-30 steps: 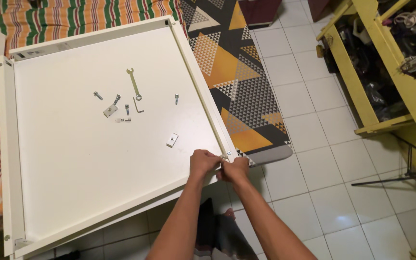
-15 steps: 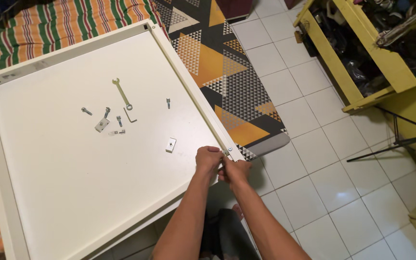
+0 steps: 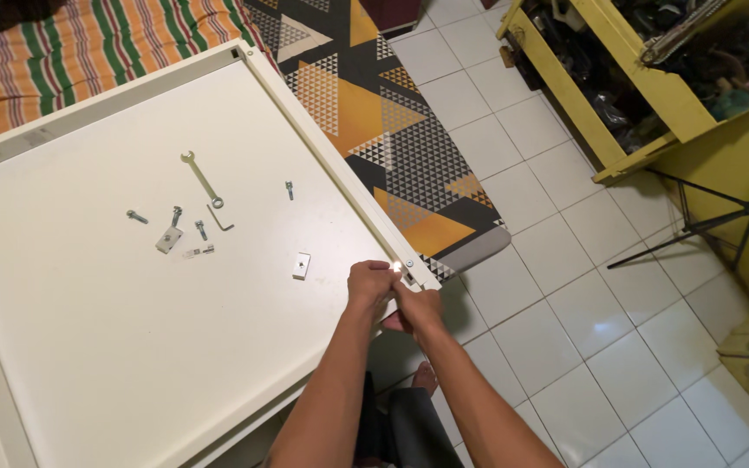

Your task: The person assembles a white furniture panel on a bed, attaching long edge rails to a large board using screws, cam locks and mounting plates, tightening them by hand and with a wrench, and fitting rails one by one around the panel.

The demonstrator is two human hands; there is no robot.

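Both hands are still at the near right corner of the white panel (image 3: 132,338), just as in the two earlier pictures; what has shifted most is the view, which has swung so that the panel now runs further to the left and more of the tiled floor (image 3: 617,364) shows on the right. The left hand (image 3: 369,284) is curled over the panel's edge with its fingertips pinched at a small shiny fitting (image 3: 401,267) on the corner piece of the frame rail (image 3: 322,147), and that bright glint is plainer now than it was a moment ago. The right hand (image 3: 419,309) sits just below and to the right, touching the left, closed around the outer side of the same corner; whether it holds a tool or only the rail cannot be made out. So the work looks to be holding at this one corner fastening, with the grip tightening up instead of moving on. The loose hardware lies untouched and well apart on the panel's far left half: a small open-ended wrench (image 3: 201,178), an L-shaped hex key (image 3: 218,217) just beside it, several bolts (image 3: 137,217) and a flat metal plate (image 3: 168,240), with a single bolt (image 3: 289,189) off to the right and a small white block (image 3: 302,265) nearest the hands. A patterned rug (image 3: 392,130) lies beyond the rail, a striped cloth (image 3: 71,52) at the far left, and a yellow shelf unit (image 3: 652,95) at the far right.
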